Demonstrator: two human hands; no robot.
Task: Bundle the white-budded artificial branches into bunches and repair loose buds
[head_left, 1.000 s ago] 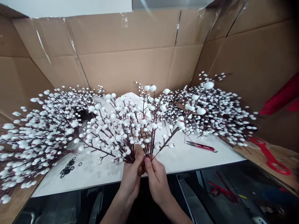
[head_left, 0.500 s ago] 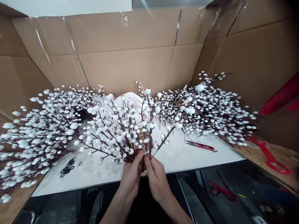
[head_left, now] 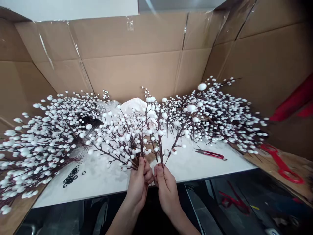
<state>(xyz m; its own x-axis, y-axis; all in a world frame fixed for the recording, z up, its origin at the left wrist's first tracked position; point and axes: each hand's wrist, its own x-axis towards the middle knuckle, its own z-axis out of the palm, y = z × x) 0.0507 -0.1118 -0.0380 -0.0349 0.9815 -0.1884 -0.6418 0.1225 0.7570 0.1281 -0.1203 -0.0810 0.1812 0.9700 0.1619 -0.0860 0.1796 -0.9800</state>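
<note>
White-berried bunch [head_left: 127, 137] is above the white board [head_left: 190, 168], its stems inside the curled left hand [head_left: 138, 184]. Near this board's front edge, the right hand [head_left: 167, 188] pinches a smaller bunch [head_left: 160, 133] tightly closed; how many stems, I cannot surely tell.

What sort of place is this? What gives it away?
Probably a craft or small assembly workstation, judging by the white-berried stems, both hand-held and heaped either side, the red-handled snips and the cluster of small black rings.
</note>
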